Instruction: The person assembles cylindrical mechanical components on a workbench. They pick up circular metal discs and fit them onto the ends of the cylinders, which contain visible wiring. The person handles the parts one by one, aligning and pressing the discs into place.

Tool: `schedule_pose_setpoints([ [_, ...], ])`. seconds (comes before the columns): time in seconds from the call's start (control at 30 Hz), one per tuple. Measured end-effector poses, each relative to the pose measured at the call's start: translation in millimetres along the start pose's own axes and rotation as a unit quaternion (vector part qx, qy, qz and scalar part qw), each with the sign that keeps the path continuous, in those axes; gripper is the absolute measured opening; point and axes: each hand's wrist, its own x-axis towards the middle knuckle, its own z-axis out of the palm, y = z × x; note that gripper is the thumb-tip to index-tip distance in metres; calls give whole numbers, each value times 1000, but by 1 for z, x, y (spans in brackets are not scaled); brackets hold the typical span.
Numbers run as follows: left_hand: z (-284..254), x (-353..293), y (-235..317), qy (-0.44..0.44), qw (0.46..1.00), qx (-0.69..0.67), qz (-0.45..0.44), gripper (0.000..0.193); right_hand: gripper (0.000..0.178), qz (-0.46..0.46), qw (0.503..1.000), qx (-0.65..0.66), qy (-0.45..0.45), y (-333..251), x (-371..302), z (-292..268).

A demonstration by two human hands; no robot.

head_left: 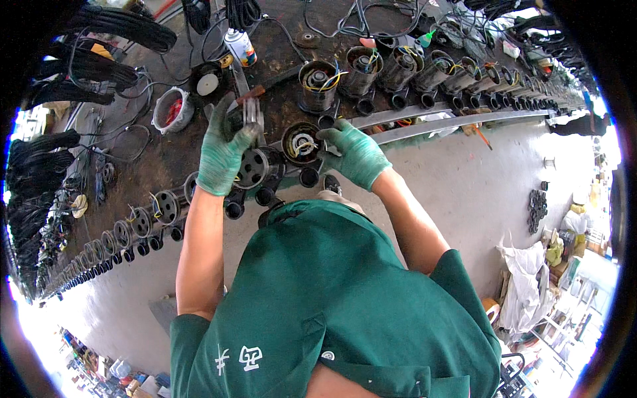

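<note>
Both my hands wear green gloves with dark, soiled fingers. My left hand point(223, 147) is closed around a shiny ribbed metal part point(253, 114), just above the bench's near edge; its fingers partly hide what they grip. My right hand point(355, 154) grips the right rim of an open round motor housing point(300, 143), with thumb and fingers on its side. White and yellow wires curl inside that housing around a pale core. Left of it, touching or nearly so, sits a housing with a holed round cover point(255, 168). Black pipe stubs point(308, 177) stick out toward me.
A row of open housings point(318, 86) with wires runs right; covered ones point(168, 207) run left. Behind my left hand are a brown-handled tool point(249, 96), a white tub point(174, 110) with red bits and a spray can point(239, 48). Black cable bundles point(123, 30) lie at the far left.
</note>
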Motion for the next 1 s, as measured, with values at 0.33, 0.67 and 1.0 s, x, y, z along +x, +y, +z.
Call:
schedule_pose_setpoints([
  [0.33, 12, -22, -21, -24, 990, 131, 35, 90, 32, -47, 980, -105, -165, -25, 31, 7],
  [0.67, 53, -13, 5, -133, 857, 482, 125, 124, 44, -113, 992, -38, -30, -51, -15, -27],
  [1.0, 38, 17, -15, -165, 921, 327, 132, 88, 29, 123, 962, 231, 72, -17, -48, -4],
])
